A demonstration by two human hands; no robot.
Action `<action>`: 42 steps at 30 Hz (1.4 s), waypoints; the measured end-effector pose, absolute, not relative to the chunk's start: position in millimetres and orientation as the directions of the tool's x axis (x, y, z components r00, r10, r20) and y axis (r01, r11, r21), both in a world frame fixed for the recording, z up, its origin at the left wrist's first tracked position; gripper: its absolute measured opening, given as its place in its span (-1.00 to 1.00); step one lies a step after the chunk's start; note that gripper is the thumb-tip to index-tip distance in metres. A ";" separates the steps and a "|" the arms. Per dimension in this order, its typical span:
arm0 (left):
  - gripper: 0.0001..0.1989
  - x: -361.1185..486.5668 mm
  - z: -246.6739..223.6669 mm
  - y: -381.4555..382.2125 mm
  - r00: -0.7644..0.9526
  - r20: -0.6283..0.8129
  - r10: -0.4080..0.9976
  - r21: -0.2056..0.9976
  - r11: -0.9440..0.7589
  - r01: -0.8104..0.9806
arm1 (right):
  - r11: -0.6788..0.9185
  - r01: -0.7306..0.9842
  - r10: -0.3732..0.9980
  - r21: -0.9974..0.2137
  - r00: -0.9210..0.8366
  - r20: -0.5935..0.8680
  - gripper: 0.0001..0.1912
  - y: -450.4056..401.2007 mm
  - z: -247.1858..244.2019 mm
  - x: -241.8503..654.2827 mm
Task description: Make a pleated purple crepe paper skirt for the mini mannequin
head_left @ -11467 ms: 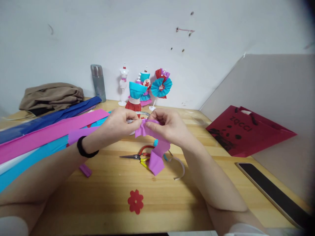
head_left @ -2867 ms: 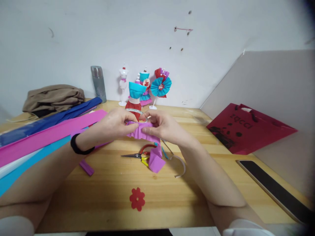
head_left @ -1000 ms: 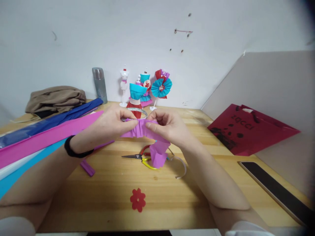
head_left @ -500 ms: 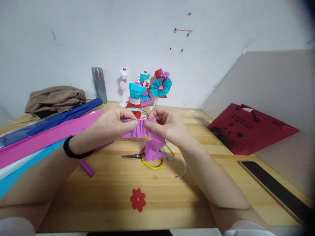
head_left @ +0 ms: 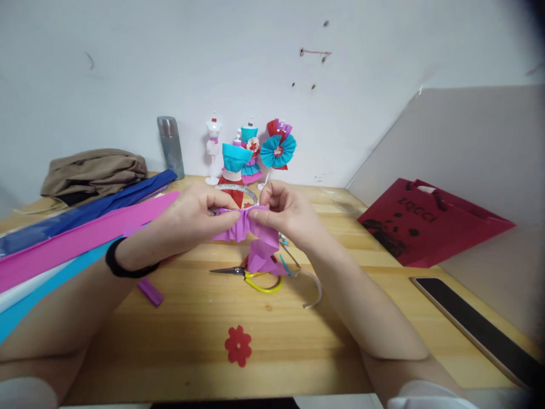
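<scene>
A strip of purple crepe paper [head_left: 238,227] is pinched into small pleats between my two hands, above the middle of the table. My left hand [head_left: 200,210] grips its gathered top edge with thumb and fingers. Close beside it, my right hand [head_left: 285,213] pinches the same edge, and the strip's loose end hangs below. A pale printed band [head_left: 238,190] curves up behind the pleats; where it ends is hidden by my fingers. Scissors with yellow handles [head_left: 264,289] lie under the hanging end, their blades pointing left. Nearer to me lies a red paper flower [head_left: 238,345].
Crepe paper rolls [head_left: 93,233] lie at the left, by brown cloth [head_left: 93,173] and a flask [head_left: 171,147]. Small mannequins [head_left: 213,147] in paper dresses stand against the wall. At right are a red bag [head_left: 430,224] and a phone [head_left: 468,324]. A purple scrap [head_left: 151,292] lies left of the scissors.
The strip's hanging end has swung slightly left and up. Both hands keep their pinch on the pleats, the right fingers shifting a little.
</scene>
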State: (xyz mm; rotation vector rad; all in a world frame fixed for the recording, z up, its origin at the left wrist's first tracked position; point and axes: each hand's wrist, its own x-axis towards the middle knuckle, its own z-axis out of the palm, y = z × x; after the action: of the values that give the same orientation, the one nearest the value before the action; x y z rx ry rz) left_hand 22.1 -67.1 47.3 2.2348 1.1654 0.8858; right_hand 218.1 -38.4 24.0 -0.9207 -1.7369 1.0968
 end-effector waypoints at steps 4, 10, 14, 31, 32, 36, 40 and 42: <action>-0.72 21.8 46.6 -65.5 0.487 0.338 0.805 0.639 -0.577 0.510 | 0.294 0.114 0.887 -0.949 -0.403 0.226 -0.59 -38.9 28.4 222.6; -0.72 19.4 51.0 -61.5 0.538 0.209 0.816 0.666 -0.522 0.533 | 0.259 0.139 0.857 -0.956 -0.490 0.161 -0.71 -37.8 27.6 227.0; -0.68 11.0 57.1 -57.0 0.582 0.140 0.801 0.672 -0.508 0.539 | 0.272 0.152 0.853 -0.950 -0.496 0.165 -0.72 -35.1 24.2 225.8; -0.80 20.7 30.1 -65.2 0.632 0.603 0.487 -0.180 -0.689 0.703 | 0.425 0.288 0.860 -0.858 -0.424 0.284 -0.85 -37.3 12.3 214.9; -0.77 20.3 28.8 -62.4 0.645 0.590 0.486 -0.164 -0.710 0.685 | 0.433 0.286 0.856 -0.854 -0.427 0.291 -0.85 -37.8 12.7 215.3; -0.67 14.9 27.6 -52.5 0.669 0.521 0.530 -0.028 -0.773 0.634 | 0.483 0.316 0.838 -0.817 -0.438 0.325 -0.87 -38.1 13.2 214.8; -0.70 15.7 32.5 -55.7 0.651 0.430 0.625 0.046 -0.736 0.675 | 0.487 0.350 0.837 -0.800 -0.448 0.314 -0.86 -36.6 9.3 211.7; -0.74 21.7 35.6 -63.6 0.620 0.398 0.676 0.043 -0.689 0.724 | 0.482 0.353 0.842 -0.802 -0.438 0.313 -0.87 -35.9 6.3 210.3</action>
State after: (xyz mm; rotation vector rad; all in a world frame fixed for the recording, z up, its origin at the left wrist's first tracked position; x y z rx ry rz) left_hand 21.7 -63.6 35.6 2.9354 1.2746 0.6378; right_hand 210.3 -35.9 6.3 -0.9858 -2.0032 0.8603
